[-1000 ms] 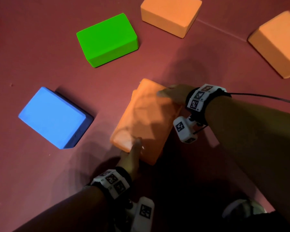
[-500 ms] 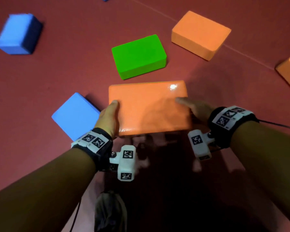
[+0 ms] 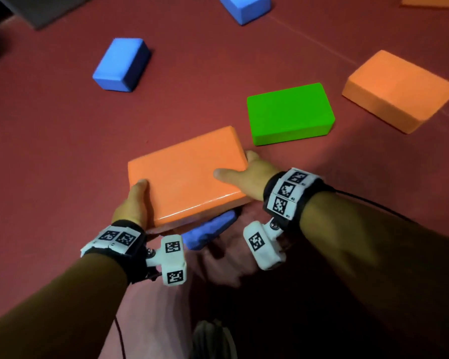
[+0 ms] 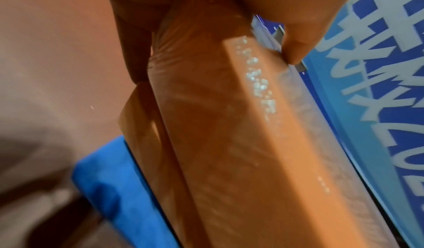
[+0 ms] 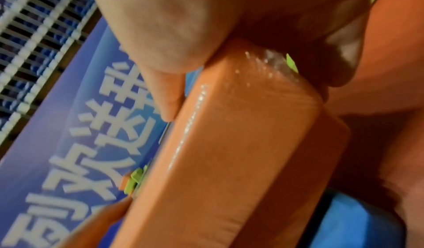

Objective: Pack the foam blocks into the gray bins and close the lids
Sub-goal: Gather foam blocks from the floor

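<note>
I hold an orange foam block (image 3: 189, 174) flat above the red floor, one hand at each end. My left hand (image 3: 135, 203) grips its near left end, thumb on top. My right hand (image 3: 249, 174) grips the right end, thumb lying on the top face. The wrist views show the same block (image 4: 229, 125) (image 5: 229, 143) pinched between thumb and fingers, wrapped in shiny film. Under the held block a blue block (image 3: 208, 229) lies on the floor. No gray bin shows in any view.
On the floor lie a green block (image 3: 288, 112), an orange block (image 3: 399, 92) at right, and two blue blocks (image 3: 122, 64) (image 3: 244, 6) farther off. A dark mat edge (image 3: 42, 11) sits at top left. A blue banner with white characters (image 5: 80, 134) shows in the wrist views.
Both hands lifted the orange block off the floor and turned it. It now hangs over the near blue block, and my view has shifted left.
</note>
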Demonstrator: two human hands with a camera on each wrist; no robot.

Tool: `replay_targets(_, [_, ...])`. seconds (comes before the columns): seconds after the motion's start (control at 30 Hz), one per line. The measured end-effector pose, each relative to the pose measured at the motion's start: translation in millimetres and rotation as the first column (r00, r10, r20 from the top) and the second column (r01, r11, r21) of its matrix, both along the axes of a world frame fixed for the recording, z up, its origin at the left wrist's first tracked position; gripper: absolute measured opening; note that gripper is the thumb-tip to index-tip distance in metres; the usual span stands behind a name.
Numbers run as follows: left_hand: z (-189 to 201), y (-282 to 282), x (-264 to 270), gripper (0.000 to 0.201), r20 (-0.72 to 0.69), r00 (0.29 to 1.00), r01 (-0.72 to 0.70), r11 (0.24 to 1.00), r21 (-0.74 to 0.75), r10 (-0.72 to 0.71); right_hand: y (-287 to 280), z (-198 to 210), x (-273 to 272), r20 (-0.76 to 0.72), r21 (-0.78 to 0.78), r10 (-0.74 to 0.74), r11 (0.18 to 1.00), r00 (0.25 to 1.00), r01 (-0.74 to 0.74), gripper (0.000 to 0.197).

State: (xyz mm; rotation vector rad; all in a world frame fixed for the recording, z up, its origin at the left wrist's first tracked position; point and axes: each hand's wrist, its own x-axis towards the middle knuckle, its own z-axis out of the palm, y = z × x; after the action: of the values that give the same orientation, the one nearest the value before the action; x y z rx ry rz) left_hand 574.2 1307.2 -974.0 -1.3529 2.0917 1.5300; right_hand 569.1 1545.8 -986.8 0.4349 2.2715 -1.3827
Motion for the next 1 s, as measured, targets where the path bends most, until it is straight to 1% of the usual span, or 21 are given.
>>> replay_targets(0.03, [-1.9,-8.1,0.0,0.059,0.023,1.0,0.007,0.999,-0.031,-0.006,-12.3,-2.3,-9.3,0.007,0.022,0.053,0.998,0.999,-0.053,0.072])
replay_targets(0.1, [-8.0,-15.1,-0.7,0.058,0.064,0.996,0.068,0.995,-0.077,-0.063,-22.1,-8.5,-23.3,0.02,0.04,0.089,0.995,0.996,-0.09,0.077])
replay_targets(0.17, [-16.2,-17.5,-3.0,0.068,0.095,0.989,0.127,0.985,-0.12,-0.116,-24.2,-13.1,-37.9,0.038,0.059,0.107,0.992,0.994,-0.109,0.09])
replay_targets(0.2, [-20.4,-21.5,-5.3,0.076,0.102,0.986,0.144,0.981,-0.134,-0.131,-26.7,-13.8,-45.2,0.064,0.11,0.146,0.982,0.987,-0.152,0.096])
replay_targets(0.23, [-21.8,-22.5,-5.8,0.085,0.126,0.981,0.164,0.977,-0.137,-0.147,-27.4,-11.9,-49.4,0.106,0.19,0.191,0.96,0.976,-0.208,0.098])
replay_targets(0.3, [-23.6,-24.9,-7.9,0.096,0.146,0.974,0.193,0.974,-0.117,-0.175,-28.9,-3.7,-57.4,0.22,0.346,0.242,0.886,0.945,-0.308,0.097])
replay_targets(0.37, [-23.1,-26.7,-8.2,0.088,0.2,0.943,0.291,0.95,-0.116,-0.264,-31.4,9.4,-66.5,0.329,0.412,0.308,0.804,0.892,-0.43,0.103])
replay_targets(0.43, [-10.2,-26.6,-11.8,0.078,0.249,0.899,0.394,0.914,-0.102,-0.36,-36.7,25.8,-73.0,0.406,0.497,0.4,0.658,0.822,-0.566,0.09])
replay_targets(0.47, [-3.7,-27.7,-14.0,0.075,0.266,0.877,0.432,0.899,-0.076,-0.399,-39.5,30.7,-74.1,0.424,0.528,0.43,0.598,0.797,-0.603,0.084])
replay_targets(0.53, [6.0,-31.0,-20.5,0.071,0.308,0.84,0.469,0.883,0.004,-0.447,-47.8,44.8,-71.8,0.466,0.553,0.42,0.548,0.778,-0.627,0.085])
replay_targets(0.6, [15.4,-38.3,-25.9,0.078,0.367,0.794,0.483,0.87,0.104,-0.484,-56.9,52.2,-72.8,0.479,0.587,0.436,0.486,0.762,-0.647,0.084])
replay_targets(0.63, [20.3,-39.2,-27.5,0.081,0.391,0.77,0.488,0.86,0.148,-0.504,-58.7,54.9,-73.0,0.499,0.582,0.462,0.448,0.733,-0.679,0.082])
replay_targets(0.67, [18.8,-39.6,-29.8,0.082,0.398,0.736,0.527,0.832,0.173,-0.548,-58.3,58.1,-74.1,0.516,0.58,0.459,0.435,0.724,-0.689,0.079])
replay_targets(0.7, [17.5,-40.6,-32.5,0.082,0.404,0.696,0.574,0.798,0.184,-0.594,-57.2,60.4,-75.6,0.519,0.585,0.447,0.436,0.729,-0.684,0.078])
replay_targets(0.73, [13.8,-42.0,-32.8,0.081,0.405,0.662,0.622,0.764,0.171,-0.63,-53.8,53.8,-78.0,0.506,0.58,0.436,0.466,0.744,-0.668,0.078])
replay_targets(0.77, [10.5,-43.2,-33.7,0.079,0.422,0.65,0.637,0.756,0.151,-0.632,-51.7,48.9,-80.5,0.509,0.568,0.447,0.467,0.736,-0.677,0.08])
replay_targets(0.8, [6.1,-45.2,-31.6,0.077,0.43,0.657,0.631,0.764,0.136,-0.619,-48.9,40.5,-82.4,0.535,0.557,0.457,0.441,0.711,-0.703,0.084])
replay_targets(0.83, [2.5,-46.2,-29.3,0.075,0.435,0.665,0.623,0.772,0.127,-0.608,-46.2,33.5,-82.9,0.537,0.554,0.441,0.459,0.719,-0.695,0.09])
replay_targets(0.9, [-0.5,-46.5,-23.6,0.077,0.414,0.678,0.638,0.766,0.079,-0.608,-45.5,29.6,-80.4,0.535,0.521,0.413,0.525,0.737,-0.673,0.103])
replay_targets(0.93, [-2.2,-46.5,-23.9,0.081,0.395,0.688,0.647,0.761,0.044,-0.608,-45.2,29.8,-81.5,0.51,0.501,0.417,0.567,0.752,-0.654,0.105])
replay_targets(1.0, [-3.0,-48.6,-21.8,0.085,0.379,0.718,0.618,0.785,0.039,-0.584,-44.4,25.3,-76.7,0.456,0.449,0.377,0.684,0.806,-0.574,0.092])
